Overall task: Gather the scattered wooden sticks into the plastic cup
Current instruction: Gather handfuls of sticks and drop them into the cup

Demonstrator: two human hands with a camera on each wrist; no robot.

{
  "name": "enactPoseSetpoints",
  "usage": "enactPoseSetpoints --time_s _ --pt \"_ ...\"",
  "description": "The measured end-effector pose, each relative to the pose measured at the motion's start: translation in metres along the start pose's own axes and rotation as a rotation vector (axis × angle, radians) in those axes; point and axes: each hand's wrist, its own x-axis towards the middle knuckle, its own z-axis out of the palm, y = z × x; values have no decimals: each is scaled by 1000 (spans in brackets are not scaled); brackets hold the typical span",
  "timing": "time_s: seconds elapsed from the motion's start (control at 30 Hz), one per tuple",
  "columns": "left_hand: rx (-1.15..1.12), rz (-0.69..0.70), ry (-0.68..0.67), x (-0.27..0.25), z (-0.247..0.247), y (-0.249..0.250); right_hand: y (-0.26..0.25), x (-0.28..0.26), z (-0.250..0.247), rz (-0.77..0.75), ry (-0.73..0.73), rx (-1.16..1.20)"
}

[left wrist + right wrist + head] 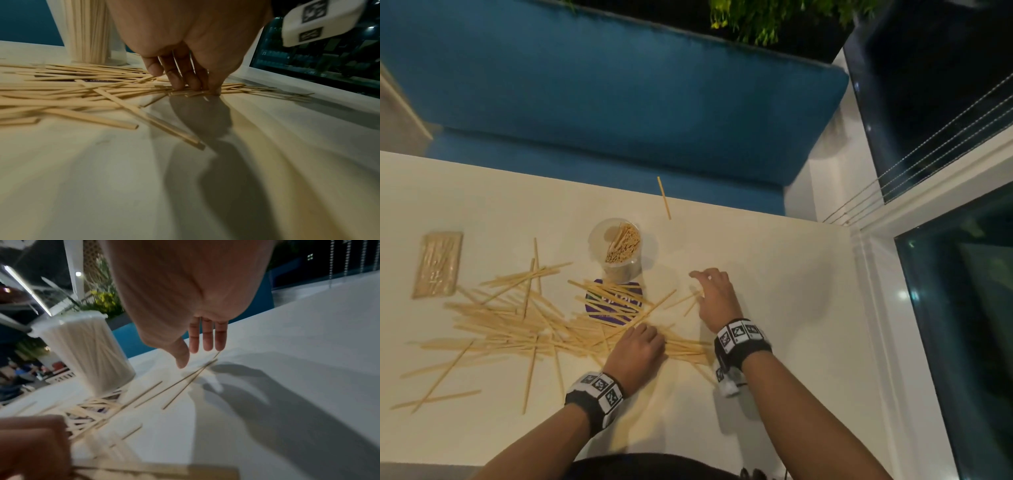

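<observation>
Wooden sticks (517,329) lie scattered across the white table (774,274), mostly left and in front of the plastic cup (616,250), which stands upright and already well filled (some sticks overlap a purple card (616,301) at its base). Left hand (637,353) presses straight, close-set fingertips (179,81) down on the pile's near edge, probably to pin or rake a bundle together. Right hand (714,294) hovers with fingers (207,337) extended, slightly apart, holding nothing, just above a few stray sticks to the cup's right, likely reaching to sweep them in. One stick (664,198) lies apart at the far edge.
</observation>
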Motion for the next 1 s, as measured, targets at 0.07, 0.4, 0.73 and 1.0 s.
enactPoseSetpoints --time_s 0.07,0.4,0.73,1.0 --pt "-9 -2 -11 -1 -1 -5 -3 11 2 -24 -103 -73" --pt "-81 -1 0 -15 -4 -34 -31 -4 -6 -64 -355 -1" --pt "-134 30 10 -25 -7 -51 -74 191 -10 29 -168 -115" --pt "-162 6 29 -28 1 -67 -50 128 15 -110 -191 -278"
